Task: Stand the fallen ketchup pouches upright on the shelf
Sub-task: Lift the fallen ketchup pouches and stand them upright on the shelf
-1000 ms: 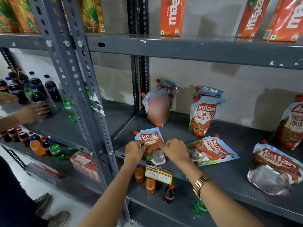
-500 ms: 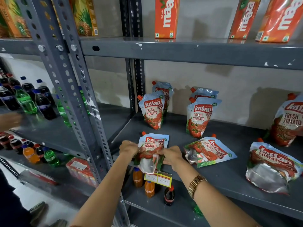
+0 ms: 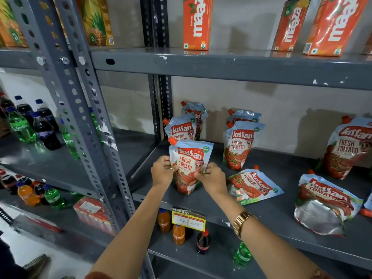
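Held pouch (image 3: 190, 164): upright near front edge of shelf (image 3: 267, 218), base on the steel, cap at top left; directly in front of two standing pouches (image 3: 182, 128).
Left hand (image 3: 162, 172): closed on left edge of held pouch, about mid-height, fingers wrapped round the side seam.
Right hand (image 3: 211, 178): closed on right edge at lower half, thumb over the printed front.
Fallen pouch, middle (image 3: 254, 185): flat on shelf just right of right hand, print up, cap pointing to the back.
Fallen pouch, right (image 3: 326, 206): flat near front edge, silver base gusset toward camera, well apart from the hands.
Standing pair, centre (image 3: 240, 144): upright toward the back, apart from the held one.
Standing pouch, far right (image 3: 348, 148): upright, partly cut off by frame edge.
Handling, judged: soft film body, contents thick and shifting; moderately heavy for size; bulges at the bottom, limp toward the top.
Surface, judged: glossy, likely slippery under a light pinch.
Grip point, judged: both side seams at or below mid-height; firm there, keeps base gusset free to spread.
Avoid, judged: lifting by cap alone; body swings and base folds.
Risk, judged: topples if gusset not flattened before release.
Remaining, judged: two fallen pouches left to stand.
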Tool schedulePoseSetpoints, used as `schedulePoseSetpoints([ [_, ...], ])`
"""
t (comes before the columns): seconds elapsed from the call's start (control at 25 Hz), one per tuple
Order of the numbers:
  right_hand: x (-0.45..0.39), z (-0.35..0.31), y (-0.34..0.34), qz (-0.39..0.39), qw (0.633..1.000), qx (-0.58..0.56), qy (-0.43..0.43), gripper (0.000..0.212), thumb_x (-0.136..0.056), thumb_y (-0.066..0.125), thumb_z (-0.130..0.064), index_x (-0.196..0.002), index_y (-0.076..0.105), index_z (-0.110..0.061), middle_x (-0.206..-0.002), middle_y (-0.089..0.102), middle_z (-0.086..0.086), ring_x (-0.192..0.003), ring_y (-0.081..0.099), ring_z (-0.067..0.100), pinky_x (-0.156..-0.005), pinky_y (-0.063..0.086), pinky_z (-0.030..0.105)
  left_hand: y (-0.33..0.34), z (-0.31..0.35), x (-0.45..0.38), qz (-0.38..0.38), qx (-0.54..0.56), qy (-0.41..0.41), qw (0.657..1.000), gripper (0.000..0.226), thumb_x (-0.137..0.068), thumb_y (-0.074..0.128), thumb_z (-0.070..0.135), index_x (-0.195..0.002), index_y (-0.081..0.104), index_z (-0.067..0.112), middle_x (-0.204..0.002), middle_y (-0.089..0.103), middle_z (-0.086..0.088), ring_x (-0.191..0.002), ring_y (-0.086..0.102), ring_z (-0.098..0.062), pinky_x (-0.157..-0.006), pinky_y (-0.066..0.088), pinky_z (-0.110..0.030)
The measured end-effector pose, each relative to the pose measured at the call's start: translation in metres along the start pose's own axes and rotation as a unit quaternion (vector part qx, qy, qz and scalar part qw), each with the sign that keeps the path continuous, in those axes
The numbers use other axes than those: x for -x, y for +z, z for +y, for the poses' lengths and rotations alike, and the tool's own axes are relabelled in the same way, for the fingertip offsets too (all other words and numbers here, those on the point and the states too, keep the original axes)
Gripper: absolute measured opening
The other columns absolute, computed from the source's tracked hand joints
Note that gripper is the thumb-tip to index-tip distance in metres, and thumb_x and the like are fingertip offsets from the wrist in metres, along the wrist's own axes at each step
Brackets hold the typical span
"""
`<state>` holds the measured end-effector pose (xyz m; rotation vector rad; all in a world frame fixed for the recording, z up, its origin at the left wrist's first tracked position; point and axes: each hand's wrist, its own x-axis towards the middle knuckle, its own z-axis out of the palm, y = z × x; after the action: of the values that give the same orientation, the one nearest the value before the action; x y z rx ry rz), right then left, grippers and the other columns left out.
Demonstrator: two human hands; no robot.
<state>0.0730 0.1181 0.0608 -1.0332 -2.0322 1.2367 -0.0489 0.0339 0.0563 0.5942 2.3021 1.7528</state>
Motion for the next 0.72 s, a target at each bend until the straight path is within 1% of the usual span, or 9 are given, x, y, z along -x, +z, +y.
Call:
schedulePoseSetpoints([
  [0.08, -0.001, 0.003, -0.008, 0.022, 0.999, 0.022, -0.02, 0.015, -0.08, 0.067, -0.004, -0.094, 0.062, -0.002, -0.101, 0.071, 0.017, -0.095, 0.067, 0.028, -0.08, 0.054, 0.034, 0.005, 0.0, 0.006, 0.027, -0.002, -0.007, 1.0, 0.027, -0.074, 0.07, -0.003, -0.098, 0.06, 0.0, -0.103, 0.069, -0.017, -0.081, 0.059, -0.014, -0.067, 0.046, -0.022],
  [0.2, 0.005, 0.008, -0.024, 0.139, 0.988, 0.033, -0.061, 0.019, -0.082, 0.057, 0.005, -0.097, 0.067, -0.002, -0.099, 0.072, 0.016, -0.092, 0.067, 0.026, -0.077, 0.051, 0.03, 0.012, 0.006, 0.022, 0.106, 0.033, 0.003, 0.994, 0.035, -0.075, 0.067, -0.003, -0.106, 0.056, 0.007, -0.106, 0.062, -0.009, -0.089, 0.055, -0.013, -0.071, 0.047, -0.021],
  [0.28, 0.011, 0.014, -0.037, 0.185, 0.979, 0.044, -0.076, 0.021, -0.083, 0.056, 0.007, -0.097, 0.068, -0.004, -0.101, 0.071, 0.014, -0.093, 0.065, 0.026, -0.076, 0.048, 0.027, 0.019, 0.012, 0.04, 0.163, 0.051, 0.054, 0.984, 0.024, -0.08, 0.065, 0.008, -0.1, 0.055, 0.014, -0.099, 0.058, -0.001, -0.088, 0.055, -0.011, -0.063, 0.045, -0.009],
  [0.36, 0.016, 0.022, -0.05, 0.194, 0.978, 0.046, -0.067, 0.023, -0.083, 0.055, 0.007, -0.098, 0.067, -0.004, -0.102, 0.071, 0.015, -0.095, 0.064, 0.026, -0.077, 0.046, 0.026, 0.031, 0.015, 0.058, 0.16, 0.03, 0.113, 0.98, 0.007, -0.084, 0.061, 0.022, -0.087, 0.058, 0.016, -0.085, 0.06, 0.002, -0.077, 0.057, -0.012, -0.054, 0.041, -0.006],
  [0.44, 0.019, 0.03, -0.065, 0.19, 0.98, 0.043, -0.05, 0.026, -0.081, 0.054, 0.01, -0.099, 0.067, -0.003, -0.103, 0.07, 0.015, -0.096, 0.064, 0.027, -0.081, 0.049, 0.029, 0.048, 0.017, 0.069, 0.102, 0.001, 0.134, 0.986, 0.025, -0.087, 0.054, 0.032, -0.074, 0.062, 0.012, -0.07, 0.061, -0.002, -0.065, 0.057, -0.016, -0.053, 0.045, -0.021],
  [0.52, 0.022, 0.038, -0.078, 0.188, 0.981, 0.035, -0.03, 0.027, -0.08, 0.052, 0.012, -0.099, 0.067, -0.003, -0.102, 0.07, 0.016, -0.095, 0.065, 0.028, -0.084, 0.053, 0.035, 0.069, 0.017, 0.073, -0.001, -0.051, 0.133, 0.99, 0.032, -0.089, 0.052, 0.03, -0.075, 0.066, 0.005, -0.07, 0.065, -0.011, -0.067, 0.06, -0.025, -0.06, 0.048, -0.033],
  [0.6, 0.023, 0.047, -0.089, 0.193, 0.98, 0.04, -0.004, 0.027, -0.079, 0.053, 0.01, -0.099, 0.067, -0.001, -0.102, 0.071, 0.017, -0.096, 0.065, 0.029, -0.084, 0.052, 0.034, 0.089, 0.014, 0.077, -0.118, -0.118, 0.124, 0.978, 0.027, -0.09, 0.051, 0.024, -0.101, 0.067, 0.006, -0.101, 0.07, -0.016, -0.095, 0.062, -0.028, -0.082, 0.045, -0.029],
  [0.68, 0.024, 0.055, -0.099, 0.188, 0.98, 0.06, 0.03, 0.026, -0.08, 0.054, 0.005, -0.103, 0.065, 0.001, -0.108, 0.069, 0.018, -0.102, 0.062, 0.031, -0.086, 0.05, 0.034, 0.1, 0.01, 0.085, -0.211, -0.132, 0.088, 0.965, 0.038, -0.092, 0.048, 0.023, -0.127, 0.052, 0.011, -0.137, 0.051, -0.012, -0.128, 0.044, -0.024, -0.105, 0.031, -0.027],
  [0.72, 0.024, 0.06, -0.104, 0.175, 0.98, 0.075, 0.051, 0.027, -0.081, 0.055, 0.001, -0.107, 0.062, 0.001, -0.113, 0.066, 0.02, -0.107, 0.059, 0.033, -0.09, 0.048, 0.036, 0.103, 0.008, 0.089, -0.228, -0.128, 0.082, 0.962, 0.04, -0.092, 0.047, 0.021, -0.13, 0.049, 0.013, -0.144, 0.043, -0.011, -0.135, 0.036, -0.023, -0.108, 0.024, -0.025],
])
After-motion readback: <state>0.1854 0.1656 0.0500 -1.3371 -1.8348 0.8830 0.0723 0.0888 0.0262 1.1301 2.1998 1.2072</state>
